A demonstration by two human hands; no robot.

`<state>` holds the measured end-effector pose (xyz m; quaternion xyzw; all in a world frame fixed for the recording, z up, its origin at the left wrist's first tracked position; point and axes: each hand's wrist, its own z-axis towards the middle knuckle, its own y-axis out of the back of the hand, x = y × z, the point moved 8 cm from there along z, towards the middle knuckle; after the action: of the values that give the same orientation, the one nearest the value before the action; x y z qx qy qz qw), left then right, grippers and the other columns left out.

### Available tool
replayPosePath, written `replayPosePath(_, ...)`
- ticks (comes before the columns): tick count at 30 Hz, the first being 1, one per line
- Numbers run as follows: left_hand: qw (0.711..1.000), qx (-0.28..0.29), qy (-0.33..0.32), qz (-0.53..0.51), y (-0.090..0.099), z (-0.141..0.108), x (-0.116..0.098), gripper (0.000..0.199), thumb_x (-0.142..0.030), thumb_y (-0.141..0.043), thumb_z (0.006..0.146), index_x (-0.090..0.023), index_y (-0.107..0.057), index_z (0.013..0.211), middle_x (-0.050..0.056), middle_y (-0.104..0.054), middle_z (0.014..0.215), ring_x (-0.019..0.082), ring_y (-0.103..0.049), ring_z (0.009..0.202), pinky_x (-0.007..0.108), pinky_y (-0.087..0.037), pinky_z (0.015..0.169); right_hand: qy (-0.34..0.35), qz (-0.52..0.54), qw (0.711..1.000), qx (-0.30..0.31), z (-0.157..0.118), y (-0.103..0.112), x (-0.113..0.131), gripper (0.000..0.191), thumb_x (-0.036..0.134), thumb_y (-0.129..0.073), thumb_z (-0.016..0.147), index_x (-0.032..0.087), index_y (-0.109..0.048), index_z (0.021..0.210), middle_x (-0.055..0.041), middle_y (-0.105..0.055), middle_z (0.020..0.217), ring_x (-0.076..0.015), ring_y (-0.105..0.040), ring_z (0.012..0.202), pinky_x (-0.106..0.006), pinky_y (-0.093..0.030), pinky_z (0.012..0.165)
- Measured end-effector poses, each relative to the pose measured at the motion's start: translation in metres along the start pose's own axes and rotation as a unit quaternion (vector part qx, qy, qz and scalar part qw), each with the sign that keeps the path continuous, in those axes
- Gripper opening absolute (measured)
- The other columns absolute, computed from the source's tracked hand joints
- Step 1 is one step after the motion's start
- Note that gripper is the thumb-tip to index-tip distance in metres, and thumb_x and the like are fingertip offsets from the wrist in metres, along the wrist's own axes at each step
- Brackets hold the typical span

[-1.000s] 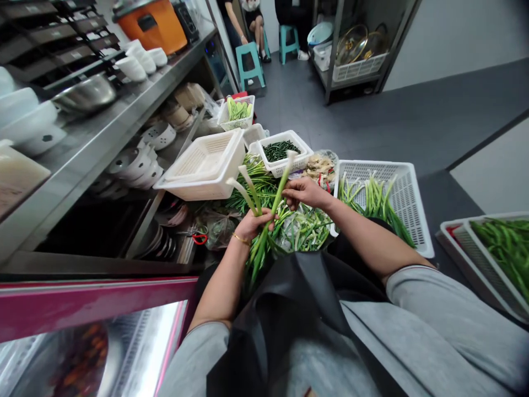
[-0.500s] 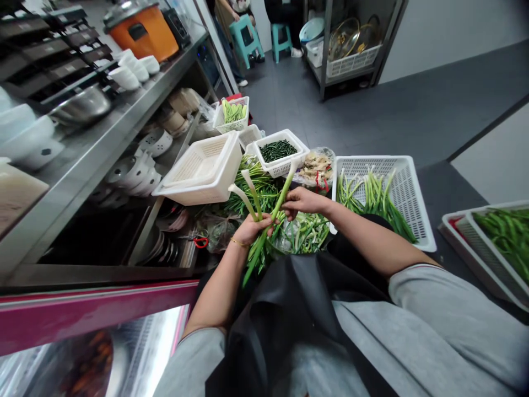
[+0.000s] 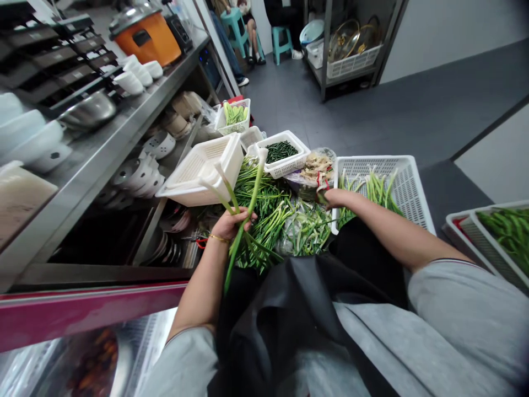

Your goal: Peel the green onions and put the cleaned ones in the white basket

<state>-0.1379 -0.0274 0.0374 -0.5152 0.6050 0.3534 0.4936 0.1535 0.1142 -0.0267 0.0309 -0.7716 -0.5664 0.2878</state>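
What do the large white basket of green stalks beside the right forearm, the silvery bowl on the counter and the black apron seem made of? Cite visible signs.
White basket: probably moulded plastic, given its regular slots and smooth rim.
Silvery bowl: likely polished metal, from its bright reflections.
Black apron: perhaps coated fabric or imitation leather; its folds look smooth and slightly shiny.
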Motion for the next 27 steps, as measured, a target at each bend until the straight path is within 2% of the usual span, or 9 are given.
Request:
replayPosePath(2,0.999,0.037,0.010,-0.005,-0.015,0.008,0.006,0.042,-0.048,-0.071,0.064,-0.008,-0.069,0.078,0.002,-0.054,0.044,0.010,-0.046,0.039,0.023,-0.029,0.042,0.051,0.166,0.984,0.038,-0.003,-0.007,0.041,0.037,0.032,-0.075,0.069,0.010,-0.068,0.097,-0.0105,-0.069,0.078,-0.0183,-0.065,0.068,-0.026,-0.051,0.062)
replayPosePath(3,0.998,0.058,0.019,-0.004,-0.024,0.011,0.010,0.043,-0.048,-0.071,0.064,-0.007,-0.069,0.078,0.002,-0.054,0.044,0.010,-0.046,0.038,0.024,-0.029,0.042,0.090,0.278,0.955,0.049,-0.006,-0.003,0.067,0.043,0.038,-0.071,0.074,0.011,-0.064,0.106,-0.0094,-0.069,0.084,-0.0158,-0.065,0.067,-0.025,-0.051,0.059)
replayPosePath(5,0.994,0.097,0.042,0.012,-0.043,0.016,0.018,0.044,-0.049,-0.070,0.065,-0.007,-0.068,0.079,0.003,-0.055,0.044,0.011,-0.048,0.038,0.024,-0.030,0.042,0.178,0.470,0.864,0.040,-0.012,0.017,0.117,0.045,0.044,-0.063,0.081,0.013,-0.059,0.113,-0.0074,-0.068,0.086,-0.0116,-0.063,0.062,-0.022,-0.051,0.054)
replayPosePath(7,0.994,0.098,0.040,0.040,-0.056,0.019,0.020,0.043,-0.048,-0.068,0.068,-0.008,-0.068,0.083,0.003,-0.058,0.047,0.011,-0.049,0.040,0.024,-0.031,0.043,0.208,0.556,0.805,0.024,-0.016,0.033,0.148,0.038,0.043,-0.066,0.079,0.011,-0.061,0.099,-0.0034,-0.065,0.071,-0.0091,-0.059,0.052,-0.019,-0.049,0.047)
replayPosePath(10,0.993,-0.017,-0.033,0.108,-0.057,0.022,0.003,0.039,-0.043,-0.072,0.067,-0.010,-0.066,0.086,0.001,-0.061,0.053,0.009,-0.048,0.044,0.022,-0.032,0.045,0.133,0.573,0.808,-0.026,-0.013,0.038,0.154,0.034,0.041,-0.073,0.073,0.012,-0.057,0.071,0.0020,-0.053,0.047,-0.0072,-0.049,0.036,-0.017,-0.042,0.034)
replayPosePath(12,0.982,-0.080,-0.071,0.156,-0.055,0.021,-0.008,0.035,-0.040,-0.075,0.065,-0.011,-0.066,0.082,0.001,-0.062,0.055,0.009,-0.047,0.047,0.022,-0.032,0.047,0.091,0.569,0.816,-0.052,-0.013,0.038,0.146,0.035,0.041,-0.074,0.072,0.012,-0.055,0.066,0.0018,-0.053,0.044,-0.0072,-0.048,0.033,-0.017,-0.039,0.030)
replayPosePath(16,0.987,-0.038,-0.065,0.142,-0.060,0.021,-0.009,0.033,-0.041,-0.073,0.068,-0.011,-0.069,0.081,0.001,-0.060,0.055,0.009,-0.046,0.048,0.023,-0.031,0.047,0.132,0.553,0.822,0.016,-0.022,0.038,0.144,0.032,0.037,-0.074,0.074,0.010,-0.059,0.070,-0.0017,-0.059,0.050,-0.0082,-0.055,0.039,-0.016,-0.046,0.036)
replayPosePath(21,0.997,0.021,-0.068,0.018,-0.063,0.022,-0.002,0.040,-0.048,-0.066,0.073,-0.010,-0.070,0.084,-0.001,-0.049,0.045,0.008,-0.041,0.041,0.023,-0.027,0.044,0.190,0.575,0.794,0.054,-0.037,0.046,0.140,0.027,0.034,-0.071,0.077,0.009,-0.062,0.080,-0.0019,-0.063,0.063,-0.0060,-0.057,0.043,-0.016,-0.050,0.042)
replayPosePath(27,0.987,-0.050,-0.081,0.128,-0.063,0.017,-0.013,0.036,-0.044,-0.068,0.073,-0.012,-0.072,0.090,-0.001,-0.054,0.051,0.008,-0.042,0.046,0.024,-0.030,0.047,0.124,0.585,0.801,0.027,-0.036,0.037,0.132,0.031,0.037,-0.074,0.074,0.010,-0.061,0.079,-0.0025,-0.063,0.060,-0.0081,-0.058,0.043,-0.017,-0.048,0.039)
